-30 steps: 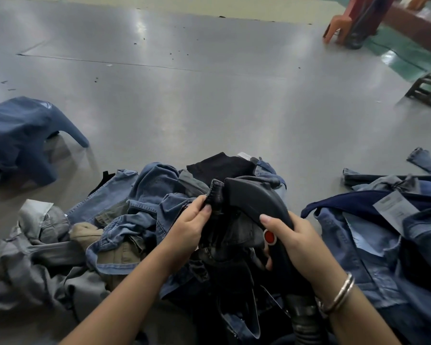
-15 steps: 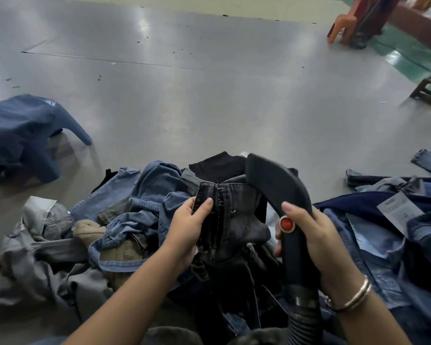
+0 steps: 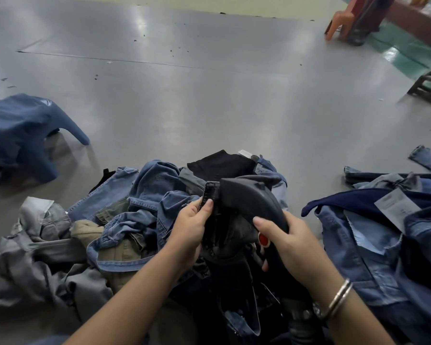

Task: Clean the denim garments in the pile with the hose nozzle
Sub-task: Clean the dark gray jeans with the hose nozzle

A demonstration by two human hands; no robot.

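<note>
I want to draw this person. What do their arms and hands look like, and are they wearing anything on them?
Both forearms are bare, with no sleeves showing. The left hand wears nothing: no glove, no ring. The right hand is also gloveless, and its wrist carries silver metal bangles stacked together. Fingernails look short and plain.

we see the pile of clothes [image 3: 139,220] on the floor [image 3: 209,95] in front of us, with more clothes [image 3: 383,245] to its right, one jacket [image 3: 23,135] off to the left, and a chair [image 3: 341,23] far behind on the right
</note>
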